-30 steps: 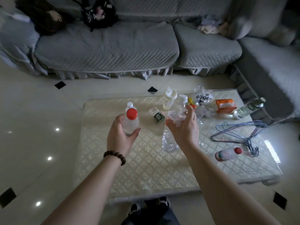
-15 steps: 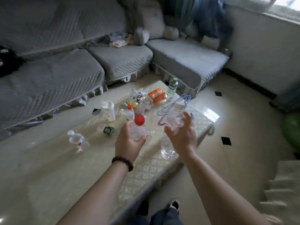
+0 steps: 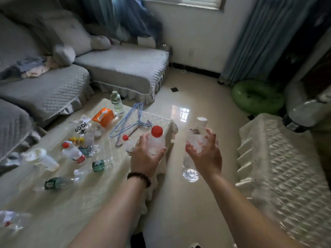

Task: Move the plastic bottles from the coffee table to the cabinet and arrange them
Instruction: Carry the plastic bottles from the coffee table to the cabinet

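A: What do we hold?

B: Our left hand (image 3: 145,159) wraps a small red-capped bottle (image 3: 156,140) above the coffee table (image 3: 53,203) corner. Our right hand (image 3: 206,154) clasps a tall white-capped bottle (image 3: 194,149) over the floor.

A: And the rest?

B: More bottles lie scattered on the table from nine to eleven o'clock, beside blue hangers (image 3: 132,120) and an orange pack (image 3: 104,116).

- A clear plastic bag (image 3: 81,128) on my counter (image 3: 59,203) reads "GOOD" in black, with a second line below too creased to read.
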Demonstrator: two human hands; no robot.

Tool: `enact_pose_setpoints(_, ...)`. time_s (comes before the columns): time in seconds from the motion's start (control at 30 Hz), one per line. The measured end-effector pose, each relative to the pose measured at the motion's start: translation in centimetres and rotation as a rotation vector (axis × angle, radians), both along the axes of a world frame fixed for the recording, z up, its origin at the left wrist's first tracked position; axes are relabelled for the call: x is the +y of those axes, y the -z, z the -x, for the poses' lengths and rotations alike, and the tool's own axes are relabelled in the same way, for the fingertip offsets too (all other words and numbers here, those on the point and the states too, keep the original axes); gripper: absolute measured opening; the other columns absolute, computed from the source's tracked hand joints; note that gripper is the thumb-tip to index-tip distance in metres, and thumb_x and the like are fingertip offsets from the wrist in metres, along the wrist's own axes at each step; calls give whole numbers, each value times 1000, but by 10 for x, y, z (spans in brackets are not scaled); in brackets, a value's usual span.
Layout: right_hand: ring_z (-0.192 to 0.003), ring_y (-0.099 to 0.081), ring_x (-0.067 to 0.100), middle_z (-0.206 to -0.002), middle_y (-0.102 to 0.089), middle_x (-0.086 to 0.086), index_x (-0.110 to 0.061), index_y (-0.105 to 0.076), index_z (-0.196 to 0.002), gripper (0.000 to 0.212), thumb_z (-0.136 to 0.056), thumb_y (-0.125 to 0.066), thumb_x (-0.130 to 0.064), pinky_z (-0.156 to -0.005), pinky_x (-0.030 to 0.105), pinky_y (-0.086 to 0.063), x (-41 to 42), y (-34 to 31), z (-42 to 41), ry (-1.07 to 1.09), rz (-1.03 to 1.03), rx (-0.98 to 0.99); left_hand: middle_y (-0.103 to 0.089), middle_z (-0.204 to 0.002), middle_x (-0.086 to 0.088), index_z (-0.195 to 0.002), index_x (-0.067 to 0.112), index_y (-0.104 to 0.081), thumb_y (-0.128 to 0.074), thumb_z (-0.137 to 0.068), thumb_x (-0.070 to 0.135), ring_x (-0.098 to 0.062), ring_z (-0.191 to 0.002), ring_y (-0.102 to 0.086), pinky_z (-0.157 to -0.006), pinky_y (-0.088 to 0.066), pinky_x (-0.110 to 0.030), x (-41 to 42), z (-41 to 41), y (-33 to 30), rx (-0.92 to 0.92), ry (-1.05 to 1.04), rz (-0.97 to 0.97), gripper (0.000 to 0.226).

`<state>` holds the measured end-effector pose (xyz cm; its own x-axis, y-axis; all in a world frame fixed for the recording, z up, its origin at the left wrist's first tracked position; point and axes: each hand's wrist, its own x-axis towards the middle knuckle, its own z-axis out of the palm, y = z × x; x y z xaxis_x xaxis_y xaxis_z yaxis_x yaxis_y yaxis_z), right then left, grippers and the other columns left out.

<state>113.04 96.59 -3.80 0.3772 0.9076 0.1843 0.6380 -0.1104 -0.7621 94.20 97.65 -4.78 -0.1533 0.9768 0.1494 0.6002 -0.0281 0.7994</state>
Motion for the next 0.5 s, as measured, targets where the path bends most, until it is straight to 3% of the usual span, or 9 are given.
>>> enact_pose_setpoints(0.17, -98, -61, 23, -122, -52, 2, -29, -29, -130, 75, -71, -74, -40, -74, 41, -53, -7, -4, -106, 154, -3, -33, -56, -125, -9, -131, 12, -44, -77, -72, 39, -25, -113, -53, -93, -42, -30, 17, -109, -5, -2, 155, 29, 73)
enact_pose_setpoints(0.37, -107, -59, 23, -129, -51, 1, -28, -31, -130, 72, -73, -75, -40, -76, 35, -49, -27, -1, -219, 345, -8, -29, -57, -121, -1, -128, 17, -46, -78, -71, 38, -19, -109, -54, -93, -46, -32, 33, -231, -6, 3, 314, 16, 69)
enact_pose_setpoints(0.5, -106, -58, 24, -128, -52, 0, -27, -34, -131, 71, -74, -75, -39, -76, 33, -47, -43, 5, -272, 483, 13, 1, -57, -124, -6, -130, 14, -45, -77, -72, 37, -22, -112, -54, -95, -47, -41, 42, -295, -1, 28, 440, 46, 70)
